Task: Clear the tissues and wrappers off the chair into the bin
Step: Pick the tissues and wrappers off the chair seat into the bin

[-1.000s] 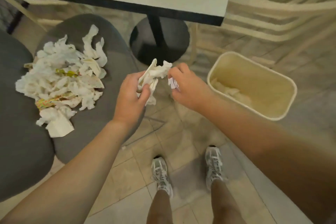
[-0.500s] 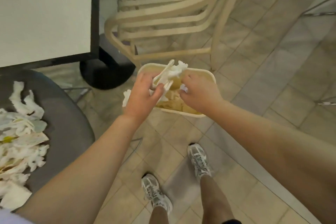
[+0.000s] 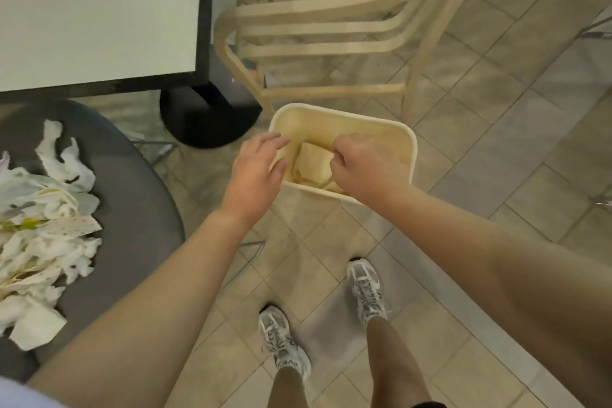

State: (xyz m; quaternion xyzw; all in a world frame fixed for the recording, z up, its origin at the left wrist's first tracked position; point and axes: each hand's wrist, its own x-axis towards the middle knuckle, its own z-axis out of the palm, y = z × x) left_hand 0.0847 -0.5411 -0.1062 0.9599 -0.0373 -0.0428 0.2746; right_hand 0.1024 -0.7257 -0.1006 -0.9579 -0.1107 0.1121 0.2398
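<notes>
Tissues and wrappers (image 3: 43,235) are seen heaped on the grey chair (image 3: 132,209) at the left edge of the view, a loose white pile with some printed paper and a yellow scrap mixed in. A good part of the pile is yet to be cleared. Pale crumpled paper (image 3: 314,162) is seen lying inside the bin (image 3: 347,119), which stands on the tiled floor (image 3: 496,142) well apart from the pile, just in front of a cream slatted chair (image 3: 331,10).

Both hands are held over the bin's mouth. The left hand (image 3: 256,172) is spread, its fingers released and holding nothing. The right hand (image 3: 367,162) is bunched with fingers curled inward; whether anything is pinched in them cannot be told from this angle.

Step in hand, as judged: a load is being dropped into the bin. Next move, as judged: a turn to the left is called for, with both hands brought to the chair and another bundle gathered from the loose pile, small scraps being pressed together so none are shed on the floor. A white counter (image 3: 99,10) on a black pedestal base (image 3: 205,116) is noted behind.
</notes>
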